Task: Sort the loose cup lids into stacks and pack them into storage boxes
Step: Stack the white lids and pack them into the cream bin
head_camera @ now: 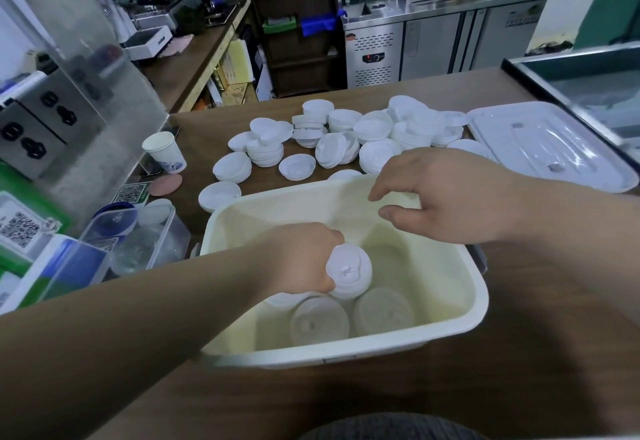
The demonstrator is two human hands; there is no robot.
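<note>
The stack of white plastic cup lids [349,275] is sitting inside the cream rectangular plastic storage box [346,349], near its left wall. The left hand [298,259] is gripping this stack, with its fingers curled round the sides. Two further lid stacks [318,321] are standing on the box floor just beside it, toward the near wall. The right hand [450,197] is hovering over the far rim of the box, fingers apart and loosely bent, holding nothing.

Beyond the box, the loose white lids and short piles [346,134] are lying scattered on the brown wood-grain counter [519,335]. A translucent white box cover [550,148] is lying to their right. A white paper cup [164,152] is standing to the left, tilted.

A stainless steel refrigerated cabinet [433,44] is standing against the far wall. Green placards bearing QR codes [20,230] are standing at the left; their lettering is too blurred to read.
</note>
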